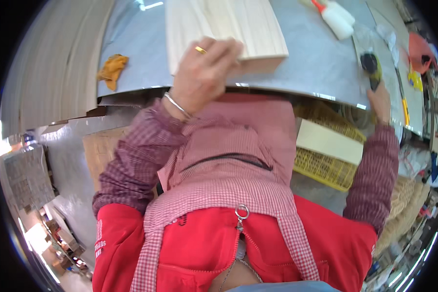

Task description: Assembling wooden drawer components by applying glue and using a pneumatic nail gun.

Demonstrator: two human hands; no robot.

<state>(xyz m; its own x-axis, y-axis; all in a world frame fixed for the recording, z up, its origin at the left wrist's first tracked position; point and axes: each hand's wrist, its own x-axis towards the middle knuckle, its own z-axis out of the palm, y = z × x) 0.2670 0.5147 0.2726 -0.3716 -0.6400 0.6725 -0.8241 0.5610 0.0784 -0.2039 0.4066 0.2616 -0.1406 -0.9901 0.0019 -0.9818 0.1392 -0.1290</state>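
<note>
A pale wooden board (228, 24) lies on the grey-blue tabletop (316, 68), its near end by the table's front edge. My left hand (204, 73), with a ring and a bracelet, is at that near end, its fingers bent and close together. The fingertips are turned away, so what they hold, if anything, is hidden. Far to the right, my right hand (380, 102) is closed around the near end of a green and black hand-held power tool (372, 68). The tool is small and slightly blurred here.
Long wooden planks (48, 63) cover the table's left end, with an orange cloth (113, 71) beside them. A white squeeze bottle (338, 20) with a red tip lies at the back right. Below the table stands a yellow plastic crate (321, 168) with a pale board (328, 141) across it.
</note>
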